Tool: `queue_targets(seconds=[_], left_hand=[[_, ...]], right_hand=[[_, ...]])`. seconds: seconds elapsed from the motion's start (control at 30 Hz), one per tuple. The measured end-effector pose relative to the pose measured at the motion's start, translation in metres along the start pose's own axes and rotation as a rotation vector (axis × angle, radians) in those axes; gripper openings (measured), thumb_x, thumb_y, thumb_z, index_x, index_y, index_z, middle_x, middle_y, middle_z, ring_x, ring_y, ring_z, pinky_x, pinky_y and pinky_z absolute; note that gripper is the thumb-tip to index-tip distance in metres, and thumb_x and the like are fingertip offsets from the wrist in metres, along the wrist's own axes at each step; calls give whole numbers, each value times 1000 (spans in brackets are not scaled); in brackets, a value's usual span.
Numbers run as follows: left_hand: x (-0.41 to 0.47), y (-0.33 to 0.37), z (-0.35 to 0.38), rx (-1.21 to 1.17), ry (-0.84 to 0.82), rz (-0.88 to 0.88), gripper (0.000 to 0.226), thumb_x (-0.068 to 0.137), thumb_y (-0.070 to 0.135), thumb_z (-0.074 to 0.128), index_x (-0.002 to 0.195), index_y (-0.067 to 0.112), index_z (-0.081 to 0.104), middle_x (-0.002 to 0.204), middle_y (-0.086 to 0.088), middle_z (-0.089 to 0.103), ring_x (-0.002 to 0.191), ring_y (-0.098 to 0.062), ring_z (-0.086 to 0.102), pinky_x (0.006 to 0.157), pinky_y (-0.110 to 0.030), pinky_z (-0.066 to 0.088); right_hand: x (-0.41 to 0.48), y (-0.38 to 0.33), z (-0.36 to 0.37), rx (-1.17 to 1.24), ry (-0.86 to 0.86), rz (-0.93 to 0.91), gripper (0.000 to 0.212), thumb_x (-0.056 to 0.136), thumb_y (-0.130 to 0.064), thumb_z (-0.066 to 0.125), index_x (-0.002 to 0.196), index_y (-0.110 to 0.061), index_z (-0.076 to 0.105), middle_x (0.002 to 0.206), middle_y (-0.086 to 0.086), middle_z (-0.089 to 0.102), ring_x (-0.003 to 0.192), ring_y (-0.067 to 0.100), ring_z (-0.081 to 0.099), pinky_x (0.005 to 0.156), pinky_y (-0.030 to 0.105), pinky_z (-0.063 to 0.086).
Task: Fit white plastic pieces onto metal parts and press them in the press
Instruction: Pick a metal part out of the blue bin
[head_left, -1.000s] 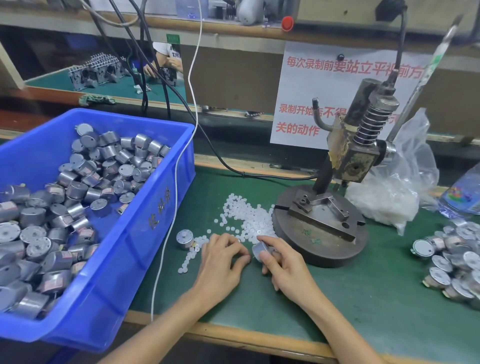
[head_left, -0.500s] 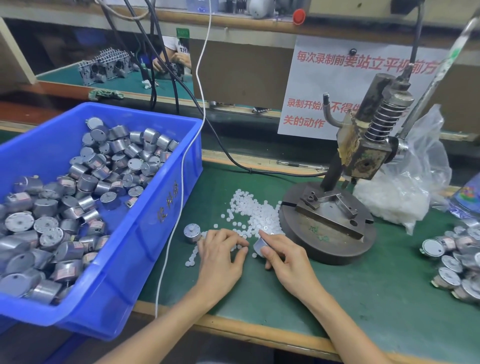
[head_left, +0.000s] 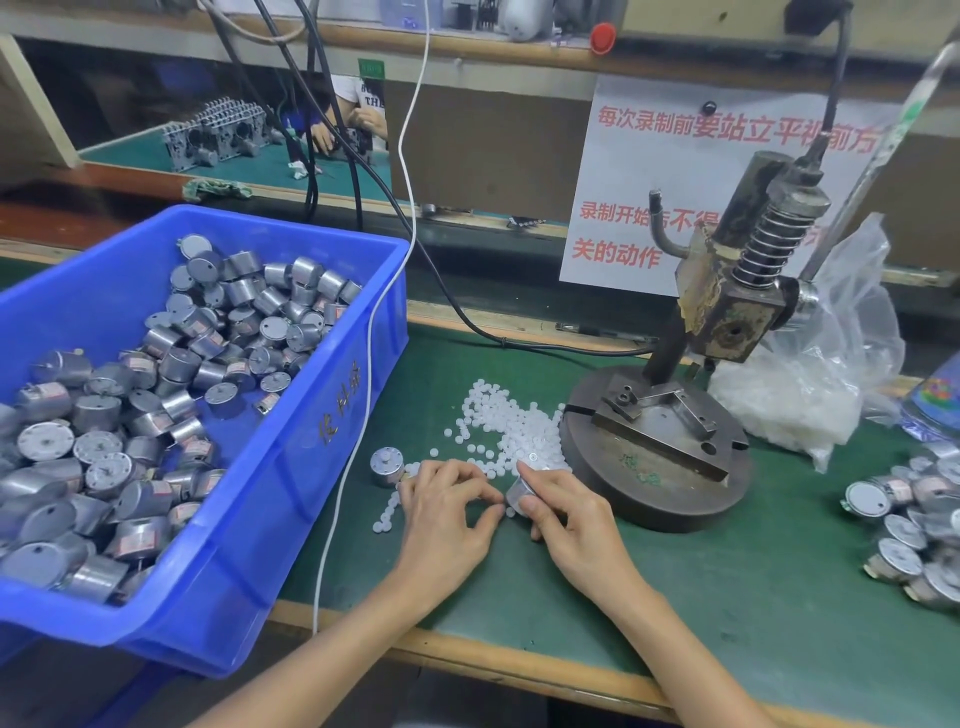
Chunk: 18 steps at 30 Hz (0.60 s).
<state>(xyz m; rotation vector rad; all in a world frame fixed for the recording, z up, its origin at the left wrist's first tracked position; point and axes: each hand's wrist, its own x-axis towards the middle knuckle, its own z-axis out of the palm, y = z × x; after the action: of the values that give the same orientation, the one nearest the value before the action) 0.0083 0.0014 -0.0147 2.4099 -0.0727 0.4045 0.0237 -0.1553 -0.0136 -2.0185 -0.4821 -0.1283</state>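
Metal part (head_left: 517, 493), a small shiny can, sits in the right hand (head_left: 571, 525) just above the green mat (head_left: 727, 582), near the middle of the bench and just beside the base of the press (head_left: 660, 457). Thumb and curled fingers grip its round wall, and the forefinger lies over its top face. It looks stiff, weighty for its bulk and smooth enough to slip, so the round wall seems the sound place to hold, leaving the top end free. White plastic pieces (head_left: 511, 426) lie in a loose heap on the mat between the hands and the press base. They look feather-light, tiny and apt to roll or flick away, so each probably wants a fingertip pinch and a gentle push rather than force. The left hand (head_left: 447, 519) is at the heap's near edge, fingers curled, with thumb and forefinger tips close beside the metal part; whether a piece sits between them I cannot tell. A spare part (head_left: 387, 464) stands on end just left of that hand. A blue bin (head_left: 322, 441) full of such parts hangs over the bench's front edge at the left, with a white cable (head_left: 371, 358) draped down its side. A clear bag (head_left: 810, 395) lies behind the press, and a pile of parts (head_left: 914, 519) crowds the right edge. The mat looks soft and grippy, and the room between bin and press is tight.
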Motion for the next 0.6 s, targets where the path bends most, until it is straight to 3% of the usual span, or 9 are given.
queue_targets(seconds=[0.2, 0.3, 0.6], left_hand=[[1, -1, 0, 15, -14, 0, 2, 78, 30, 72, 77, 32, 72, 91, 21, 51, 96, -3, 36, 80, -24, 14], [1, -1, 1, 18, -16, 3, 2, 78, 30, 72, 77, 32, 72, 91, 21, 50, 96, -2, 35, 79, -24, 13], [0, 0, 0, 5, -19, -1, 1, 78, 31, 72, 78, 32, 72, 91, 21, 50, 96, -2, 35, 79, -25, 14]], right_hand=[[0, 0, 2, -24, 14, -32, 41, 91, -2, 57, 126, -22, 53, 93, -13, 56, 59, 4, 52, 66, 11, 44], [0, -3, 1, -29, 17, -43, 44, 91, -1, 57, 126, -25, 48, 92, -14, 55, 62, 2, 53, 66, 10, 44], [-1, -3, 2, -109, 17, -52, 37, 91, -2, 57, 128, -9, 56, 95, -15, 54, 72, -14, 52, 77, 7, 39]])
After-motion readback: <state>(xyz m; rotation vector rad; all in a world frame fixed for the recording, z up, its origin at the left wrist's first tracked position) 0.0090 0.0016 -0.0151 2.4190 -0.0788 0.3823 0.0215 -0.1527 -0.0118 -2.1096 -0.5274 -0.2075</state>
